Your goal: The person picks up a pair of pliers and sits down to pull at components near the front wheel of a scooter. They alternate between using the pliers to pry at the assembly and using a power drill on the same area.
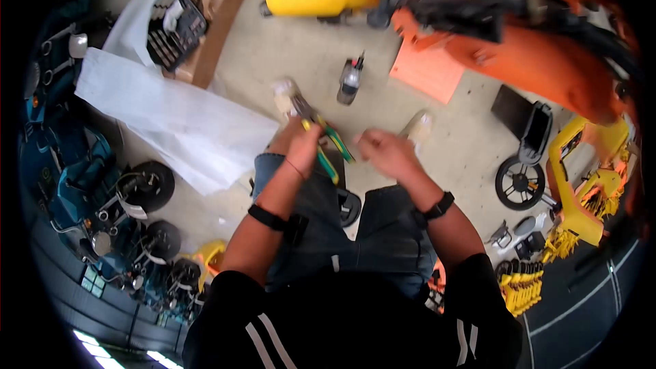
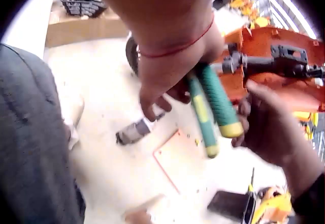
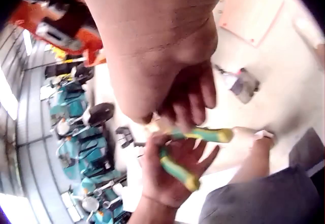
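A hand tool with green-and-yellow handles is gripped by the left hand. Its two handles stand spread apart, pointing toward the right hand in the head view; its dark head is blurred. Just beside the handles, the right hand has loosely bent fingers. Whether its fingertips touch the tool cannot be told. No object shows clearly in the right hand.
On the floor ahead lie a clear bottle and an orange panel. Large orange bodywork fills the upper right. White sheeting and a black basket lie at left. A black wheel is at right.
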The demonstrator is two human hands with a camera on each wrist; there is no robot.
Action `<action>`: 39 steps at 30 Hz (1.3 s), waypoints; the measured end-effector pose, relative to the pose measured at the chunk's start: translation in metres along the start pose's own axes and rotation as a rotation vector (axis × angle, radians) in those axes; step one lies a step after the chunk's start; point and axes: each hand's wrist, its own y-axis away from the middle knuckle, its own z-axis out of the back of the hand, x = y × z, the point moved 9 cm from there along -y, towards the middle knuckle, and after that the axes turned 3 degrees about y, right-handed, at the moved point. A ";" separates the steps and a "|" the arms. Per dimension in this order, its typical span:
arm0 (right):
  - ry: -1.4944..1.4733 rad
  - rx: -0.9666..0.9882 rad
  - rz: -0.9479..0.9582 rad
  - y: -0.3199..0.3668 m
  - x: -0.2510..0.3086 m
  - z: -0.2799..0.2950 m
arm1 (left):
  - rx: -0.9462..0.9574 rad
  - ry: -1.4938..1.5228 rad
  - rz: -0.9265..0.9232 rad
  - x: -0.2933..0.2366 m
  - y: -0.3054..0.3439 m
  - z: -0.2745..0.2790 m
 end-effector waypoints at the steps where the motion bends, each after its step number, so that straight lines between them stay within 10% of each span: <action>1: 0.057 -0.105 -0.037 -0.020 -0.052 0.000 | -0.019 -0.014 -0.084 0.017 -0.029 0.018; 3: 0.187 -0.321 -0.123 -0.060 -0.157 -0.030 | -0.137 -0.068 -0.160 0.029 -0.053 0.048; 5: 0.327 -0.064 -0.087 -0.082 -0.235 -0.119 | -0.255 -0.125 -0.194 0.012 -0.057 0.056; 7: 0.452 0.328 -0.112 -0.076 -0.259 -0.201 | -0.307 -0.047 -0.194 0.019 -0.066 0.064; 12: 0.676 0.393 0.030 -0.053 -0.293 -0.305 | -0.225 -0.174 -0.050 0.051 -0.083 0.078; 18: 0.568 0.435 -0.357 -0.020 -0.337 -0.242 | -0.090 -0.418 -0.290 0.022 -0.094 0.041; 29: 0.660 0.807 -0.759 0.020 -0.486 -0.177 | 0.005 -0.437 -0.180 0.039 -0.109 -0.017; 32: 0.740 0.882 -0.600 -0.018 -0.409 -0.129 | 0.039 -0.612 -0.235 0.022 -0.113 -0.029; 39: 0.799 0.373 -0.186 -0.106 -0.186 -0.008 | 0.522 -1.426 -0.175 -0.008 -0.087 -0.088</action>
